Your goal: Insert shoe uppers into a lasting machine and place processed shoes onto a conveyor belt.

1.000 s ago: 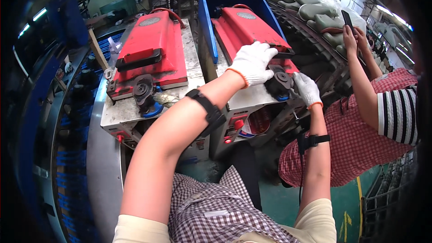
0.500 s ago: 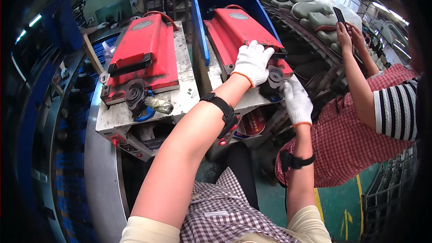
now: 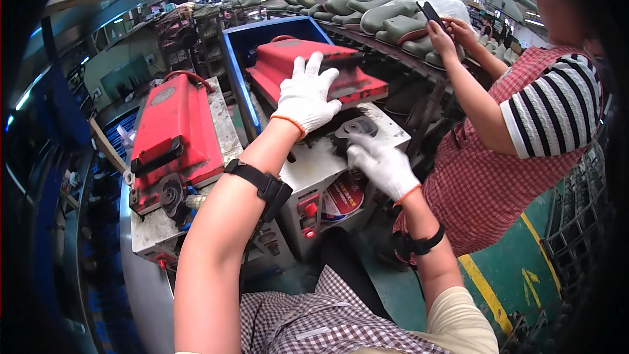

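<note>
My left hand, in a white glove with an orange cuff, has its fingers spread against the red metal lid of the right-hand machine. That lid is tilted, its front edge raised off the pale worktop; the glove hides part of it. My right hand, gloved alike and slightly blurred, is closed on a clamp handle, mostly hidden by the fingers. Just beyond those fingers sits the black round clamp, apart from the lid.
A second machine's red lid lies down at the left, with its own black clamp. A blue metal tray wall surrounds the right lid's back. Olive-green boots fill a rack behind. A person at the right holds a phone.
The right lid's front edge has risen and the clamp stands away from it. My right hand has come down and left onto the clamp handle. My view has shifted right.
</note>
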The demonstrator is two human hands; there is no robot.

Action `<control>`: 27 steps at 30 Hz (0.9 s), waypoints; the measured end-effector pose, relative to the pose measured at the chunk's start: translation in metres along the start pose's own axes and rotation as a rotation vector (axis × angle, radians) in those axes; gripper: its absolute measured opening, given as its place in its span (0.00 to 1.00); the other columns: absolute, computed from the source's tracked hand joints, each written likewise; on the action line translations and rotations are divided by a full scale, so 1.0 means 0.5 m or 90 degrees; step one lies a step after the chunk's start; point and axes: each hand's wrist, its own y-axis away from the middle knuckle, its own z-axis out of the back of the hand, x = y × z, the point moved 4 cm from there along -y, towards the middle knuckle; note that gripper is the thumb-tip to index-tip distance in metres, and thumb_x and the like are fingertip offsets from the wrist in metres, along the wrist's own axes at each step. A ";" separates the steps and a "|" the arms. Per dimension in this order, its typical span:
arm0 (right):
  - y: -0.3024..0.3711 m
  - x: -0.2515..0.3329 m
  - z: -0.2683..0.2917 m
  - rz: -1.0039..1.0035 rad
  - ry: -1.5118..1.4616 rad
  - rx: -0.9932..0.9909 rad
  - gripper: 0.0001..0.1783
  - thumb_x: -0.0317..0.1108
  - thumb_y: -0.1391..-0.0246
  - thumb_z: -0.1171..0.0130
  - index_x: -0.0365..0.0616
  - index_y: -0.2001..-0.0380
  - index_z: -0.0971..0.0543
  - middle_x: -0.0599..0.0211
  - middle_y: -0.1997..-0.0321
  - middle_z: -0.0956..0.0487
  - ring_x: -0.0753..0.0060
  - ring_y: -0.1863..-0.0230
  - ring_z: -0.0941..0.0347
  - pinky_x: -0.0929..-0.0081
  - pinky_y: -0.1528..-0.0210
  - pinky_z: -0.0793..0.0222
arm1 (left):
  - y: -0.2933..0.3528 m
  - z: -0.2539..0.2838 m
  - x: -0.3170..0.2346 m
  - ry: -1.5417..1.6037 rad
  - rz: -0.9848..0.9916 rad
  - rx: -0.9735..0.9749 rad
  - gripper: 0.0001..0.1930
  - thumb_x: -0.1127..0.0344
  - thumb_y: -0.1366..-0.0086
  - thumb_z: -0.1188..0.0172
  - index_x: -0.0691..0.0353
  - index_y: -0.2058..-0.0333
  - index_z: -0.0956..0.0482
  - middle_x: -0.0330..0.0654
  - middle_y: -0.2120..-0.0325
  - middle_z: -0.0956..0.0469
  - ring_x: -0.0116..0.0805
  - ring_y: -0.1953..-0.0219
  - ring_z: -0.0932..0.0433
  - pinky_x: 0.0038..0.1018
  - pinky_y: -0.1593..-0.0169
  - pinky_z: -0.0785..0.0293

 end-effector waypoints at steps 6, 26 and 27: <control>-0.190 -0.013 0.054 0.059 -0.056 -0.040 0.29 0.46 0.33 0.41 0.39 0.36 0.21 0.45 0.38 0.18 0.46 0.35 0.22 0.61 0.34 0.27 | -0.037 0.050 0.033 -0.168 -0.135 -0.021 0.37 0.58 0.45 0.28 0.44 0.35 0.26 0.47 0.40 0.26 0.46 0.38 0.24 0.58 0.35 0.38; -0.568 -0.034 -0.196 -0.040 0.335 0.301 0.66 0.70 0.56 0.36 0.49 0.19 0.45 0.40 0.19 0.40 0.44 0.18 0.45 0.57 0.19 0.47 | -0.253 0.189 0.208 -0.160 -0.119 -0.074 0.24 0.61 0.43 0.38 0.57 0.47 0.15 0.59 0.26 0.41 0.59 0.23 0.45 0.61 0.32 0.32; -0.567 -0.029 -0.178 -0.028 0.270 0.271 0.63 0.65 0.56 0.36 0.47 0.20 0.42 0.41 0.20 0.37 0.45 0.19 0.42 0.58 0.20 0.46 | -0.255 0.193 0.206 -0.115 -0.108 -0.041 0.24 0.61 0.43 0.38 0.57 0.47 0.14 0.59 0.26 0.42 0.58 0.23 0.45 0.61 0.32 0.31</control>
